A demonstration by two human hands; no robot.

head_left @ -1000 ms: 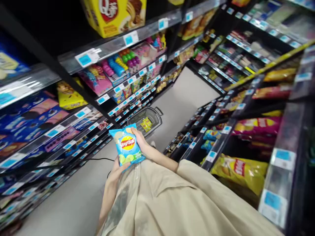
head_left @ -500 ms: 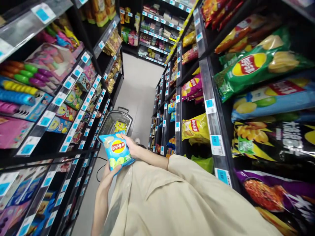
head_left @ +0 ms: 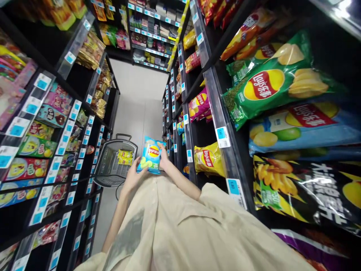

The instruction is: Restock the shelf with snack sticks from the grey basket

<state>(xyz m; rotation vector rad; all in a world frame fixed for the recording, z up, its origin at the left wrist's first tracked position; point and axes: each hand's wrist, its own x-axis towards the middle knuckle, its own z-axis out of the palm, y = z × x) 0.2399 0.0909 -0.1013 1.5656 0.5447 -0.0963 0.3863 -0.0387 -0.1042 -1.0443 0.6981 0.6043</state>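
A small light-blue bag of potato chips [head_left: 151, 155], with a red and yellow logo and green rounds printed on it, is held in front of my body. My left hand [head_left: 134, 173] grips its lower left edge, thumb on the front. On the bag's right side, my right hand [head_left: 164, 156] has its fingers closed round the edge. Just left of the bag, a grey shopping basket [head_left: 104, 165] stands on the floor with its handle up. Inside it lies a yellow snack packet [head_left: 125, 157].
Tall shelves line both sides of a narrow aisle. On the right are a green chip bag [head_left: 262, 84], a black snack bag [head_left: 282, 184] and a yellow chip bag [head_left: 210, 158]. Boxed sweets [head_left: 36, 146] fill the left shelf. Pale floor [head_left: 135, 90] runs to shelves at the far end.
The view has swung, so the shelves sit further left. The chip bag has moved rightward from in front of the basket and now is beside it, more upright. Both hands still hold it.
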